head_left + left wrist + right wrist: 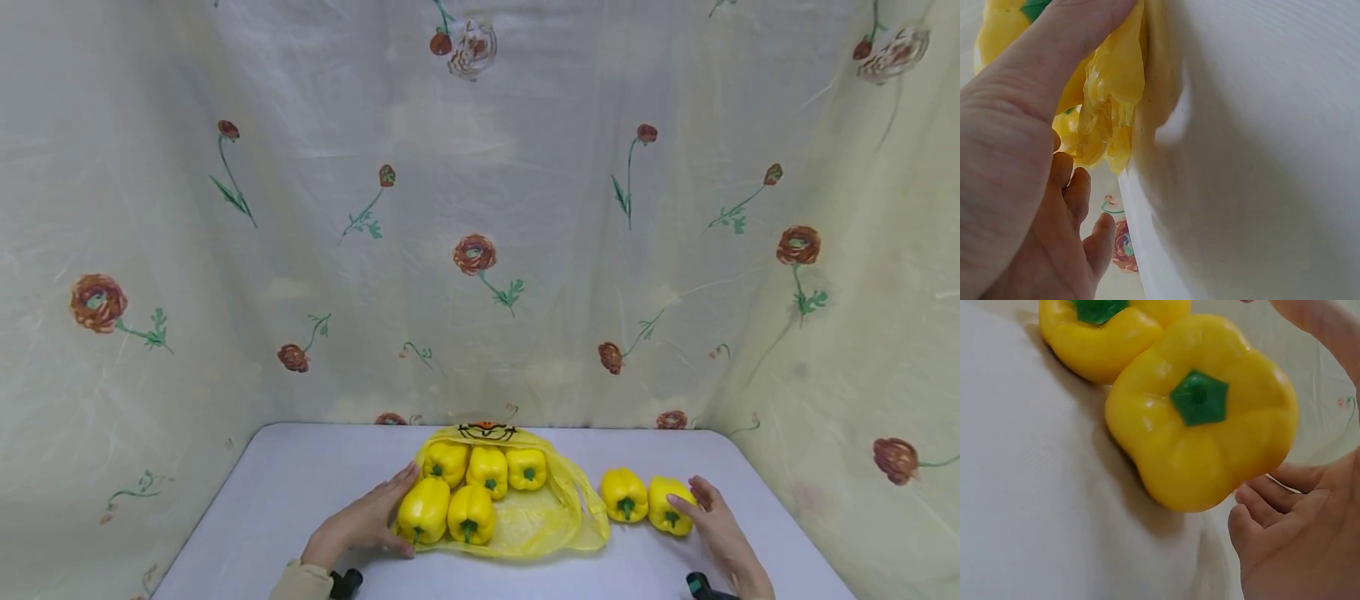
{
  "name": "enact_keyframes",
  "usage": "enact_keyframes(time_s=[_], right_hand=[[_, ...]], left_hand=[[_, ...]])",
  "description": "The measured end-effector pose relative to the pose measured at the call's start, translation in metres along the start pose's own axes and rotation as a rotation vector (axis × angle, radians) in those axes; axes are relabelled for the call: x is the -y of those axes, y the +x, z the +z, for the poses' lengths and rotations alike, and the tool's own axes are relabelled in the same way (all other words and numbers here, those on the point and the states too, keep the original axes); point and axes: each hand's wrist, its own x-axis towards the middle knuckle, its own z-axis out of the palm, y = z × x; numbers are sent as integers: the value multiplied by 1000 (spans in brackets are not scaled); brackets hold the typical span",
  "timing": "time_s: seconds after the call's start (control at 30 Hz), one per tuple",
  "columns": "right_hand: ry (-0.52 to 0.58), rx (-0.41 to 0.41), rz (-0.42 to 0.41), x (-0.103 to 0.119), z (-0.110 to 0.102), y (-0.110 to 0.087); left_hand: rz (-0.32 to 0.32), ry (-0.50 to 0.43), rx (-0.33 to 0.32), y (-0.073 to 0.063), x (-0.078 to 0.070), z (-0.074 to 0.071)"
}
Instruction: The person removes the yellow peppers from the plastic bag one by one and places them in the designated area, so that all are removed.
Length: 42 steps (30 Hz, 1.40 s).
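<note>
A yellow plastic bag (pixel 525 529) lies on the table with its mouth spread to the right. Several yellow bell peppers (pixel 470 512) with green stems rest in it. At the bag's left edge, my left hand (pixel 367 518) lies against the bag and the front left pepper (pixel 423 510), thumb in front and fingers spread along the side. Two more peppers stand side by side right of the bag. Around the rightmost pepper (pixel 1200 419) my right hand (pixel 716 525) is spread, thumb over it and fingers at its far side; firm contact cannot be made out.
The other loose pepper (pixel 624 495) sits between the bag and the rightmost pepper. A white table (pixel 315 467) bears everything. Flower-printed sheeting (pixel 525 333) hangs behind the table and at both sides.
</note>
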Motion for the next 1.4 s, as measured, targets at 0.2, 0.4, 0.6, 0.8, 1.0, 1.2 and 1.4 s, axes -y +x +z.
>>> enact_keyframes(time_s=[0.2,0.4,0.6,0.8,1.0,1.2,1.4], right_hand=[[-3,0,-73,14,-6,-11],[-41,-26,-122,30,-8,-19],[-81,-37,-140,44,-2,-22],[-120,-43,-189,58,11,-30],[-84,-52,-330,70,29,-32],[-52,-58,-406,68,47,-24],[-40,-32,-444,85,67,-37]], left_hand=[[-31,-7,4,3,2,1],[-42,-10,3,4,2,2],[-24,-4,-3,3,2,1],[-33,-6,-1,3,2,1],[-20,-12,-6,2,0,0],[-27,-33,-6,0,-4,-2],[-42,-43,5,0,-3,0]])
